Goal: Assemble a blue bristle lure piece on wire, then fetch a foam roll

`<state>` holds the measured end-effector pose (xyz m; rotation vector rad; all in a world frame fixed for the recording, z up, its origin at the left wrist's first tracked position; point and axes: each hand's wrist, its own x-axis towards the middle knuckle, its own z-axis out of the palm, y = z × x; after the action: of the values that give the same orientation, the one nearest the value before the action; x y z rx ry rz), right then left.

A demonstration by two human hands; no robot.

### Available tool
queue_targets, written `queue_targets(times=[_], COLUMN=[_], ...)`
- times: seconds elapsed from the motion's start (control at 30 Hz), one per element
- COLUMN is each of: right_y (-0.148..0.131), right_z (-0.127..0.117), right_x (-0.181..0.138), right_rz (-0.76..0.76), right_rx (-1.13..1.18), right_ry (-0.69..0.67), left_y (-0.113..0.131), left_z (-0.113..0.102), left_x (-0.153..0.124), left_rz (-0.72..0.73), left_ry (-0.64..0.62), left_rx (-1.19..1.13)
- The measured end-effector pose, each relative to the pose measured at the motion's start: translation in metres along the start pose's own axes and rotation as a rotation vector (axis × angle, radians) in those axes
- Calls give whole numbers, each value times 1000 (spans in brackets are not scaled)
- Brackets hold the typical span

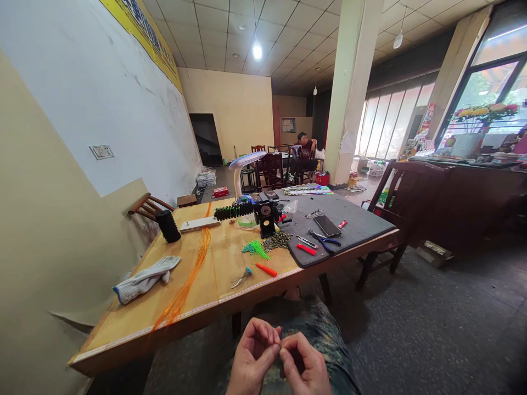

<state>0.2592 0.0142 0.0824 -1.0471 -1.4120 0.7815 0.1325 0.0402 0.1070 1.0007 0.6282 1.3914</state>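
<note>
The left hand (253,356) and right hand (303,362) are over the lap (325,329), in front of the bench (224,247). Their fingers bend in and meet at the tips. I can't tell if they pinch anything; a tiny thing held there would be between the tips, hidden from view. If the tips slip, it could fall on the dark floor (191,365) before the bench and get lost.

At the bench's near edge lie an orange-red tool (265,269) and orange threads (197,263). A bump could roll the tool off, or a knee could snag the threads.

Farther in, the bench has a white glove (148,277) at its left end, green strings (260,250) in its middle and a phone (327,225) on the dark mat (358,219) at its right.

Well past the bench, a person (304,145) sits near brown chairs (272,169).
</note>
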Motion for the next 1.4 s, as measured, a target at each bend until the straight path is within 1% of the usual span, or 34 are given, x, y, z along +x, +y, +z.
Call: queue_targets(times=[0.37, 0.6, 0.73, 0.83, 0.93, 1.03, 1.1, 1.27, 1.4], right_y=[2, 1, 0, 1, 2, 1, 0, -2, -1], right_z=[1, 3, 1, -3, -4, -1, 0, 2, 2], right_x=[-1, -1, 0, 2, 2, 2, 1, 0, 0], right_rz=[27, -37, -96, -123, -89, -42, -30, -17, -27], right_rx=[44, 10, -41, -54, -32, 12, 33, 63, 71], right_ry=[-1, 23, 40, -8, -47, -2, 6, 18, 30], left_y=[2, -1, 2, 5, 6, 7, 8, 10, 10], left_z=[2, -1, 3, 7, 10, 10, 11, 17, 16], left_x=[1, 1, 1, 0, 0, 0, 0, -1, -1], left_rz=[8, 1, -17, -32, -42, -55, -55, -59, -60], left_ry=[7, -11, 2, 48, 80, 63, 69, 94, 91], left_rx=[-3, 13, 10, -24, -58, -63, -77, -114, -101])
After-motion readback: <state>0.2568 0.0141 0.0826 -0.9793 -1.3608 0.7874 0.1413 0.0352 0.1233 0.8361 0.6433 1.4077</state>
